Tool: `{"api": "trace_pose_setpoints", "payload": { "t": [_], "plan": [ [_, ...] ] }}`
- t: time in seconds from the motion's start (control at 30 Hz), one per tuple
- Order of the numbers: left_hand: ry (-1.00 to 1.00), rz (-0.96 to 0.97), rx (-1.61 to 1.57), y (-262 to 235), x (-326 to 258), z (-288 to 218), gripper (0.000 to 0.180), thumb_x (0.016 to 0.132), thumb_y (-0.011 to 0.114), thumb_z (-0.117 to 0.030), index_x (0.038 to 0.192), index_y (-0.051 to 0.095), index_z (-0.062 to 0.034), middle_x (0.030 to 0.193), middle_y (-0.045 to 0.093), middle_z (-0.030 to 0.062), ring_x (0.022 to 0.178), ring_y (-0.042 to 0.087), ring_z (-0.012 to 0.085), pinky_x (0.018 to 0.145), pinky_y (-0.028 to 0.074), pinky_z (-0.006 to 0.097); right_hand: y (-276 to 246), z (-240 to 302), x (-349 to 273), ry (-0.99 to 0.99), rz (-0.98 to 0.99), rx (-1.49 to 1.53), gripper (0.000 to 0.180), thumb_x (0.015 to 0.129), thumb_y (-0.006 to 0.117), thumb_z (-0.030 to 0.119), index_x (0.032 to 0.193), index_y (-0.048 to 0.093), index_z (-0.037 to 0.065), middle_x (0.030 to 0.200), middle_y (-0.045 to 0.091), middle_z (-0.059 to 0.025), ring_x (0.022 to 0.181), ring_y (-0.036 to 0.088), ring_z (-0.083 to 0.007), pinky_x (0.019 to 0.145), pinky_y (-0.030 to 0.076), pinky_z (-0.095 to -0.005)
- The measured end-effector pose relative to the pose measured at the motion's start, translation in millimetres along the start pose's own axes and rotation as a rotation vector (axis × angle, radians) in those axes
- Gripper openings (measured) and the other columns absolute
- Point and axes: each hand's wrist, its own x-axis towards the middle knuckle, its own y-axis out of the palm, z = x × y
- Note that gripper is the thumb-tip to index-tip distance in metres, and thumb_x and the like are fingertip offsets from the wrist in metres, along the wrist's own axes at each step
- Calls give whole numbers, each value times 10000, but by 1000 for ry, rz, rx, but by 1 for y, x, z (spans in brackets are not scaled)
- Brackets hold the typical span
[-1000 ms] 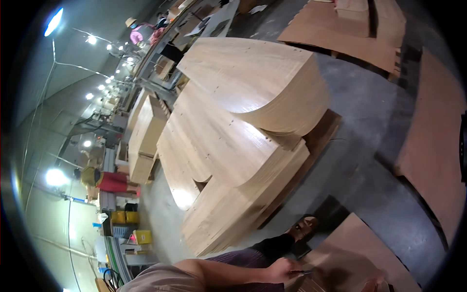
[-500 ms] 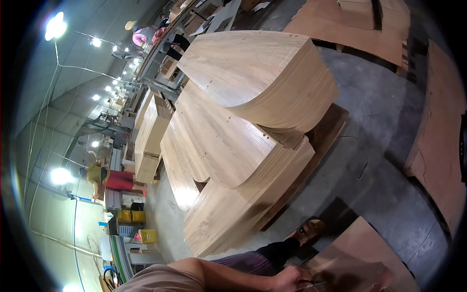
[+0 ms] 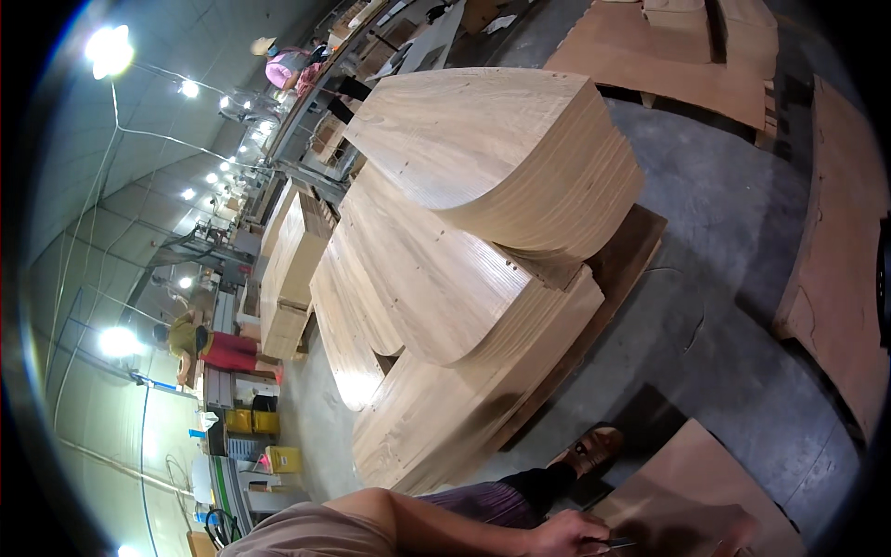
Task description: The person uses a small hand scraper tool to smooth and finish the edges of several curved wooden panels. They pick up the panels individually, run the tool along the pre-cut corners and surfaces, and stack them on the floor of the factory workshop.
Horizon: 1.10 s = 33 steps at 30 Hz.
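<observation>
My left hand [image 3: 568, 534] is at the lower edge, its fingers closed round a thin dark tool [image 3: 618, 542] whose kind I cannot make out. It is over a brown flat sheet [image 3: 691, 464], which looks like cardboard. A blurred part of my right hand [image 3: 740, 536] shows at the lower edge above the same sheet; its fingers are not clear. Beyond my left arm stand tall stacks of wood-grain panels with rounded ends: an upper stack [image 3: 483, 130], a middle stack [image 3: 432, 278] and a lower stack [image 3: 445, 404].
The stacks rest on a brown board [image 3: 631, 246]. My sandalled foot [image 3: 594, 447] is beside the sheet. More brown sheets [image 3: 840, 269] are at the right. Another panel stack [image 3: 295, 269], yellow bins [image 3: 283, 459] and a person in red trousers [image 3: 227, 351] are at the left; another person [image 3: 278, 70] is farther off.
The view has shifted slightly. My left hand has moved a little to the right, and the dark tool in it shows more plainly.
</observation>
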Motion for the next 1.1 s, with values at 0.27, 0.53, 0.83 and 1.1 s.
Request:
{"api": "trace_pose_setpoints", "payload": {
  "t": [0.27, 0.53, 0.83, 1.1],
  "plan": [
    [-9, 7, 98, -4, 8, 6, 141, 758, 698, 17, 743, 567, -33, 648, 517, 124, 582, 541, 279, 528, 435, 359, -48, -45, -36, 15, -70, 145, 186, 865, 555, 212, 821, 721, 142, 892, 708, -75, 835, 689, -256, 686, 556, -412],
    [-297, 69, 117, 34, 2, 15, 126, 780, 698, -2, 742, 581, 27, 625, 510, 73, 524, 455, 155, 498, 365, 280, -175, -87, -133, 6, -535, 672, 173, 803, 641, 180, 662, 628, 81, 784, 653, -109, 755, 634, -338, 621, 515, -428],
    [-446, 303, 209, 96, 19, 36, 169, 836, 670, -110, 734, 599, 5, 615, 533, 137, 514, 474, 204, 503, 383, 324, -84, -173, -183, 77, -824, 692, 212, 866, 579, 251, 789, 624, 59, 919, 609, -102, 990, 538, -318, 1003, 346, -498],
    [-187, 259, 280, 312, 185, 128, 245, 870, 602, -261, 773, 599, -36, 698, 573, 169, 631, 543, 304, 575, 415, 403, -96, -164, -178, 122, -862, 785, 160, 850, 542, 194, 770, 591, 64, 876, 581, -93, 950, 527, -316, 1021, 320, -487]
  ]
}}
